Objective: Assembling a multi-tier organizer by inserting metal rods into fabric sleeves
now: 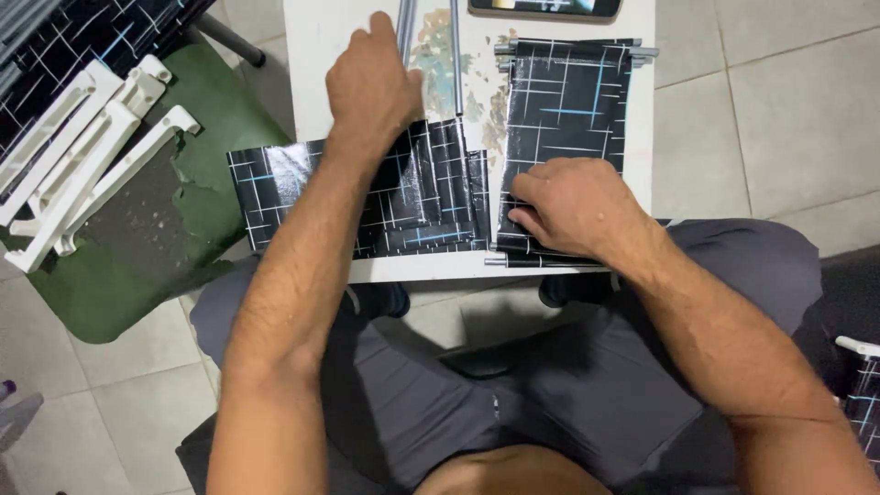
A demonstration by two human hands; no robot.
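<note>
On the white table lie two glossy black sheets with white and blue line patterns. My left hand reaches up the table and closes around thin grey metal rods above the left sheet. My right hand presses fingers down on the lower edge of the right sheet, which has metal rods through its top and bottom hems. Whether the fingers pinch the sheet or only rest on it is unclear.
A worn green chair at left carries several white plastic brackets. A dark flat device lies at the table's far edge. More patterned black material shows at top left and bottom right. The floor is tiled.
</note>
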